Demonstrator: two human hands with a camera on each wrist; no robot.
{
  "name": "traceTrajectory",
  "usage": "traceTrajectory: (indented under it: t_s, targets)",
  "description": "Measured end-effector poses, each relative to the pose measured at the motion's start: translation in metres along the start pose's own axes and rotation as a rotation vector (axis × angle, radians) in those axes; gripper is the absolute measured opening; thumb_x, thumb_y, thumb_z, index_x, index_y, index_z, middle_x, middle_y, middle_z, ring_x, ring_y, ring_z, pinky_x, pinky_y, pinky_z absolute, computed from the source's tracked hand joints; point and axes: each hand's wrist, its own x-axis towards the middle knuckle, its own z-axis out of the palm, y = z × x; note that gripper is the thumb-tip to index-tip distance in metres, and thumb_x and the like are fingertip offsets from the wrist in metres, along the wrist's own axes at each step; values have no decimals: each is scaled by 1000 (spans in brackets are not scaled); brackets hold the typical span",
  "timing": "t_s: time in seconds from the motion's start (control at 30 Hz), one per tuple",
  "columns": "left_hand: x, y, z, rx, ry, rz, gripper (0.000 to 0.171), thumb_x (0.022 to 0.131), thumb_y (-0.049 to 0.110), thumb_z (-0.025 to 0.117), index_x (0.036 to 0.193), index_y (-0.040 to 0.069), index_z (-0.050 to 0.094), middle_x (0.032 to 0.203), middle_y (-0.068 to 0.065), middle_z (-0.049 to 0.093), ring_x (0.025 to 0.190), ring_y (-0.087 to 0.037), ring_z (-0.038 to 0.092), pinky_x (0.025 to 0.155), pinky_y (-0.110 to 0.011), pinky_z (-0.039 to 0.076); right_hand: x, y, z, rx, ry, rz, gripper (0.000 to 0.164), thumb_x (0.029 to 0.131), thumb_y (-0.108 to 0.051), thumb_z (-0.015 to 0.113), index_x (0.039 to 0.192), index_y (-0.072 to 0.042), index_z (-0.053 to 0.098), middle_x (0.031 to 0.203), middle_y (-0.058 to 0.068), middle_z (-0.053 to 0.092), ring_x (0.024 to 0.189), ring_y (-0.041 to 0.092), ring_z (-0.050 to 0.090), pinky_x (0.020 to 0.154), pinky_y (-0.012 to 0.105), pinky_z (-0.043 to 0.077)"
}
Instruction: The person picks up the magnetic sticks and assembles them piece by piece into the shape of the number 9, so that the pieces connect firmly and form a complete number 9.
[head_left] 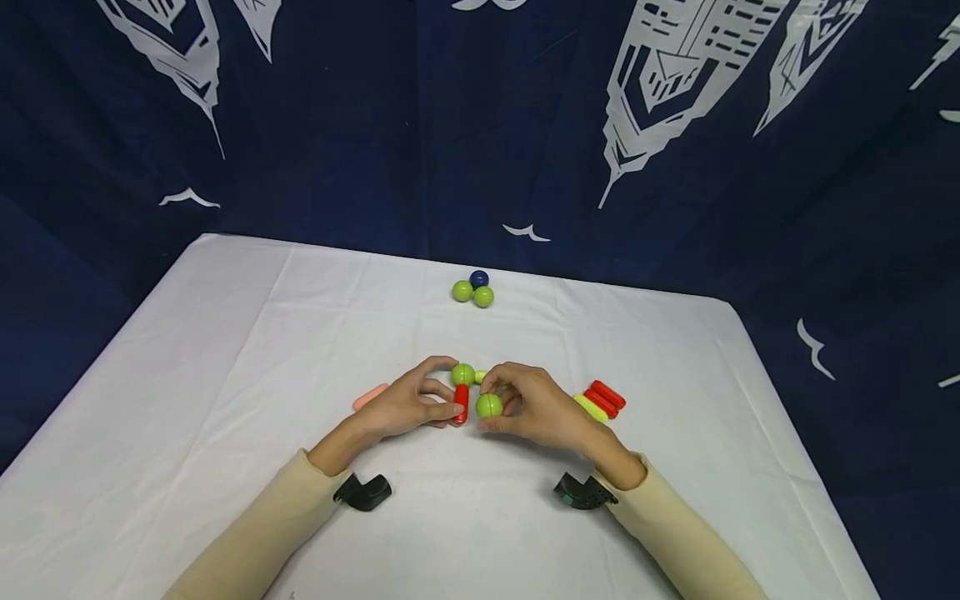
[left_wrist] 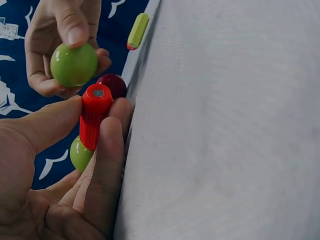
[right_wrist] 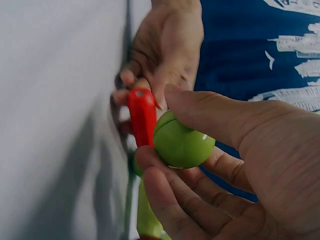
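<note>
Between thumb and fingers my left hand [head_left: 405, 406] grips a red magnetic rod [head_left: 461, 404], whose near end shows a small metal disc in the left wrist view. A green ball [head_left: 462, 374] sits at the rod's far end, beside the left index finger. From that ball a yellow-green rod [head_left: 481, 377] runs right, partly hidden behind my right hand [head_left: 546, 410]. My right thumb and fingers pinch another green ball [right_wrist: 184, 142], close to the right of the red rod. A dark red ball [left_wrist: 114, 85] shows behind the red rod in the left wrist view.
A pink rod [head_left: 370, 396] lies left of my left hand. Red rods [head_left: 606, 395] and a yellow-green rod [head_left: 590, 407] lie beyond my right wrist. Farther back on the white-covered table [head_left: 360, 292] are a dark blue ball [head_left: 479, 279] and two green balls [head_left: 462, 290].
</note>
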Motion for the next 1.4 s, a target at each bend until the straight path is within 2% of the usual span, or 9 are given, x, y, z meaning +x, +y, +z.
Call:
traceTrajectory:
  t_s: [0.17,0.47,0.73,1.03,1.4]
  targets:
    - [0,-1,0,12,-8,3,70,94,9,70,151,10,29,115,-15,68,91,-19,72,82,-33,59,-1,-3,12,59,-38,23,38,78,-17,88,103,-13,60,104,-3,63,86,9,69,77,26,59]
    - [1,0,0,26,-5,6,69,95,7,67,152,10,28,113,-16,68,90,-16,71,81,-33,59,1,-5,26,32,-64,-11,36,78,-21,88,100,-15,61,97,-6,64,79,9,66,74,25,59]
    - [0,0,0,19,0,7,70,95,4,67,153,9,27,113,-16,68,91,-16,71,81,-33,59,2,-6,35,38,-36,-21,37,77,-21,89,98,-14,60,94,-5,61,78,9,65,73,25,59]
    - [2,-1,2,32,31,4,70,96,6,66,154,12,28,117,-17,67,91,-15,72,80,-31,59,4,-5,41,-10,6,-39,39,76,-23,90,99,-14,59,92,-4,58,77,9,63,71,22,57]
    - [3,-3,1,41,24,24,70,97,4,64,155,10,27,118,-19,65,88,-13,71,79,-30,59,4,-4,43,-18,25,-31,41,75,-25,90,100,-13,60,93,-4,58,76,9,64,71,22,58]
